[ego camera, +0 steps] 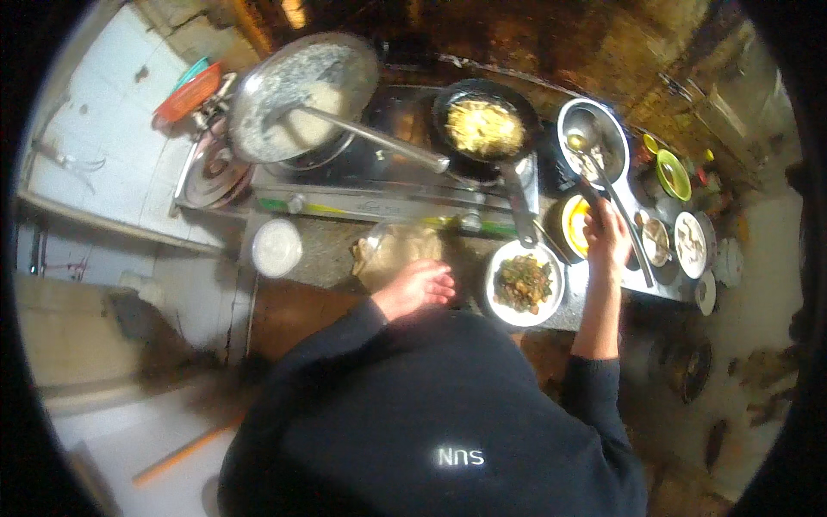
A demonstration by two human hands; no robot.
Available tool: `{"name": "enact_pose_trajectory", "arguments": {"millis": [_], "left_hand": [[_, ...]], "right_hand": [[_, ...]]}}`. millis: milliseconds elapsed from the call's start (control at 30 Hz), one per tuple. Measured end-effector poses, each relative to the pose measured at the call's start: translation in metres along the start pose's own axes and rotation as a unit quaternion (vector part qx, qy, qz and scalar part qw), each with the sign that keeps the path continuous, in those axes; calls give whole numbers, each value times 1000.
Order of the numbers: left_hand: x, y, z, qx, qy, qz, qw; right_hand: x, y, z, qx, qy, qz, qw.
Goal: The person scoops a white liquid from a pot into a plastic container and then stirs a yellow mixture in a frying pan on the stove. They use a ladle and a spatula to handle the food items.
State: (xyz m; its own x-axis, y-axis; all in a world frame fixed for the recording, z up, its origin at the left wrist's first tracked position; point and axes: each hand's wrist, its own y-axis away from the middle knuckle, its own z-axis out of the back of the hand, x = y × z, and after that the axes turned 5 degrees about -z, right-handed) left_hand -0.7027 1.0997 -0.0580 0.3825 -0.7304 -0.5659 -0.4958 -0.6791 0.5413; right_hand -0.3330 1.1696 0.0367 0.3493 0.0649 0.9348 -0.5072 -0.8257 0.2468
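My right hand point(607, 234) is closed around a dark-handled utensil point(589, 194). Its far end reaches into a metal bowl point(621, 129), where it is too blurred to make out. Also resting in that bowl is a ladle point(623, 216) with a long metal handle, just beside my fingers. Over the counter's front, my left hand point(420, 287) is empty, fingers loosely bent and slightly apart. Close by it lies a clear plastic bag or cover point(397, 249) over something brownish. A white dish of cooked chopped greens point(524, 284) sits between my hands.
A two-burner gas stove point(381, 201) carries a wok point(252, 123) of pale thick liquid with a long-handled ladle point(381, 141), and a black frying pan point(515, 187) of yellow strips. A white lidded tub point(276, 248), yellow-lined bowl point(574, 223) and green bowl point(674, 174) stand around.
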Motion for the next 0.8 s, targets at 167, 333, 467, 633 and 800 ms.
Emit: {"name": "enact_pose_trajectory", "arguments": {"millis": [167,333,467,633,800], "left_hand": [[-9,6,-8,-21,-38,-4,999],[-5,5,4,-5,-21,-26,999],[4,11,20,-5,10,-48,999],[11,9,33,-2,30,-56,998],[16,-4,1,6,1,-5,1000]], "right_hand": [[-4,-12,-47,115,-22,4,993],[-17,-36,-54,148,-26,-5,989],[-2,-22,-27,127,-57,-8,990],[18,28,59,13,-41,10,999],[-29,35,140,-42,-74,-65,994]]}}
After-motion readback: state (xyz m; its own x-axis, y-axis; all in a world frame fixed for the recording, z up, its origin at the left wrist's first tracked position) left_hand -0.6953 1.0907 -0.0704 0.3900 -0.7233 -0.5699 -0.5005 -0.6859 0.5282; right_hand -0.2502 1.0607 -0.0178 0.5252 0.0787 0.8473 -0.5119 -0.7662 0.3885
